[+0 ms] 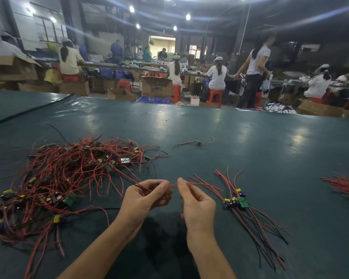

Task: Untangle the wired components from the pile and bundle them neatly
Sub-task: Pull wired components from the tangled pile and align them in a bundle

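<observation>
A big tangled pile of red and black wires with small circuit boards and yellow parts covers the left of the green table. My left hand pinches one wired component at its small body, its wires trailing back toward the pile. My right hand pinches the same component's red wires, which stretch to the right. To the right lies a small sorted group of components, boards together and wires fanned out along the table.
One loose component lies farther back in the middle. Another heap of red wires shows at the right edge. A black cable crosses the far left of the table. Beyond it people sit at benches among boxes and red stools.
</observation>
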A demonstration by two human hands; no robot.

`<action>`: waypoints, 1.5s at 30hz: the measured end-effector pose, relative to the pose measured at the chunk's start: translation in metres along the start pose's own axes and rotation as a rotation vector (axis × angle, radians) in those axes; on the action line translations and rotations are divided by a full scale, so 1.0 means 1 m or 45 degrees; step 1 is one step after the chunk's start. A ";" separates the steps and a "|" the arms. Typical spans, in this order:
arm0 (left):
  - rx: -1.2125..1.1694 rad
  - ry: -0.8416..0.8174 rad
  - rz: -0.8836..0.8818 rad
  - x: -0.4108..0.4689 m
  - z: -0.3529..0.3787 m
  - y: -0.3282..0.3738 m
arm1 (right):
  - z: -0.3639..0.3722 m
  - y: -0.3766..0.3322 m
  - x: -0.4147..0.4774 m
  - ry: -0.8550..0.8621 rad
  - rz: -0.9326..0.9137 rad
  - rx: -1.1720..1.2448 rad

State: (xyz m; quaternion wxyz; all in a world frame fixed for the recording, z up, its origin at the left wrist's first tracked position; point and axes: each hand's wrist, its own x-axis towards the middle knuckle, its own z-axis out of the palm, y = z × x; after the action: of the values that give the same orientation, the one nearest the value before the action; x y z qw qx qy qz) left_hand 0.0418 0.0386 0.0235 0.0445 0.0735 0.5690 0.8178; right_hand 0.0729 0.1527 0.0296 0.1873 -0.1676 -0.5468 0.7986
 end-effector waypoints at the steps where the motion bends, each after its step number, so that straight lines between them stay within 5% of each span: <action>1: 0.007 -0.014 0.001 0.000 -0.001 0.000 | 0.003 0.002 -0.004 -0.076 -0.013 -0.023; 6: 0.061 -0.115 -0.022 0.002 -0.004 -0.001 | 0.008 0.004 -0.011 -0.152 -0.058 -0.054; 22: 0.036 -0.065 -0.041 0.006 -0.008 -0.005 | -0.025 -0.011 0.027 0.362 0.247 0.279; 39: -0.051 -0.056 -0.016 0.005 -0.007 0.001 | 0.004 0.006 -0.011 -0.192 -0.087 -0.038; 45: -0.018 -0.048 -0.062 0.002 -0.003 -0.001 | 0.005 0.005 -0.013 -0.131 -0.135 -0.007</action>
State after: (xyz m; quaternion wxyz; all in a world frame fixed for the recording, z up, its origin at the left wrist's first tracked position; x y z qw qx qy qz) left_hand 0.0388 0.0360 0.0217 0.0757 0.0747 0.5640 0.8189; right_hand 0.0808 0.1407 0.0271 0.2004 -0.0977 -0.5659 0.7937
